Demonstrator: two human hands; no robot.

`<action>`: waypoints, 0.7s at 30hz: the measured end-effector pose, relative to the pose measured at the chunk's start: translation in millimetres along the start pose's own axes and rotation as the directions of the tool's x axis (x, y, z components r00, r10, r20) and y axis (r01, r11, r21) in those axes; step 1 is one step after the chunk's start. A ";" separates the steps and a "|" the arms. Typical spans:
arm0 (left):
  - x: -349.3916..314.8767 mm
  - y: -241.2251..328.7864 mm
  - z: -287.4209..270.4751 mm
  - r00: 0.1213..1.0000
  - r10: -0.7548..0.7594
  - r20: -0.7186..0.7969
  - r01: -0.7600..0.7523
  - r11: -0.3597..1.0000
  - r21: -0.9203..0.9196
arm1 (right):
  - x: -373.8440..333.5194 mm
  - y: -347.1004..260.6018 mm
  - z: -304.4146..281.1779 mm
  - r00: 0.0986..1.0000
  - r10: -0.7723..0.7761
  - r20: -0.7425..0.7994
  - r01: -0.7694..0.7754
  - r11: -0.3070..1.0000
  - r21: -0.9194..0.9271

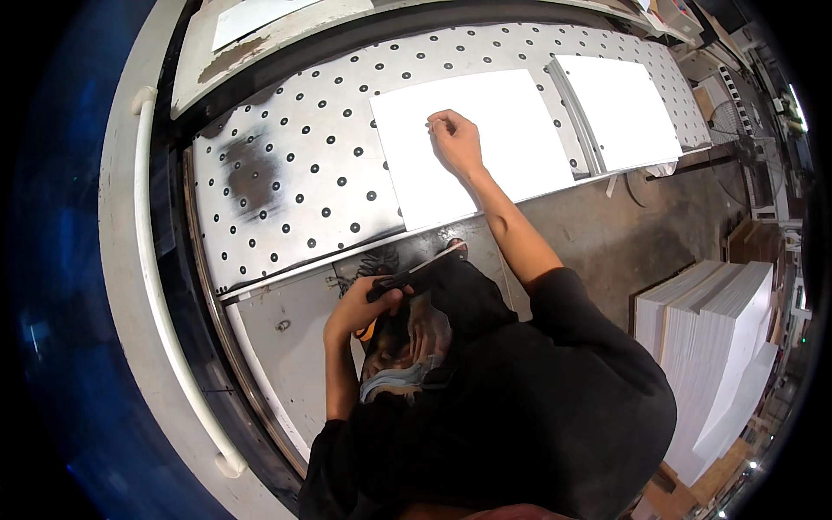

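Observation:
A large white sheet lies flat on a pale table dotted with black round studs. Over its left part is my right hand, its fingers curled together; whether anything is pinched in them is hidden. Lower down, near my body, my left hand is closed around the black handle of a tool with a long thin rod. The rod points up and to the right, below the table's near edge. Some orange shows beside that hand.
To the right, a stack of white sheets rests on the studded table. A tall pile of white boards stands at the lower right. A white curved rail runs down the left. A black coiled cord hangs below the table edge.

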State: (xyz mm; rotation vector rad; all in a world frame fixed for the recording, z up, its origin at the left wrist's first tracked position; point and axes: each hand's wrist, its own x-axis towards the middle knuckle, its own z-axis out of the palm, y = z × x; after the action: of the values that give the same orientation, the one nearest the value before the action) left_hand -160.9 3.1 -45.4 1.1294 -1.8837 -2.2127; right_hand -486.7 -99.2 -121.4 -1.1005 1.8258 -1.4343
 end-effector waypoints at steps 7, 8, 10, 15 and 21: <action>-3.1 -4.1 -0.6 1.000 0.008 -0.013 -0.008 1.000 0.011 | 0.1 3.0 3.4 0.998 -0.047 -0.041 0.049 0.998 0.037; -3.4 -2.6 0.4 1.000 0.008 -0.012 -0.008 1.000 0.010 | 0.0 2.9 3.2 0.998 -0.041 -0.039 0.042 0.998 0.037; -2.2 -6.3 2.1 0.999 0.027 -0.019 -0.027 1.000 0.008 | -0.5 1.1 2.5 0.998 -0.038 -0.043 0.040 0.999 0.036; -2.0 -6.7 3.9 0.998 0.054 -0.021 -0.053 0.998 0.030 | -4.2 -4.9 -0.9 1.000 0.016 0.015 -0.016 1.000 0.027; 1.5 -17.7 8.5 0.983 0.048 -0.176 -0.053 0.998 -0.024 | -7.2 -10.0 -5.8 0.998 -0.026 0.054 0.024 0.998 0.055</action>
State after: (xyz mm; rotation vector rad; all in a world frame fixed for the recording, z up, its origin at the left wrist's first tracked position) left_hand -159.1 14.5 -61.4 1.2139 -1.7847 -2.0331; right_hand -485.3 -91.0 -110.6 -1.1282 1.7310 -1.4453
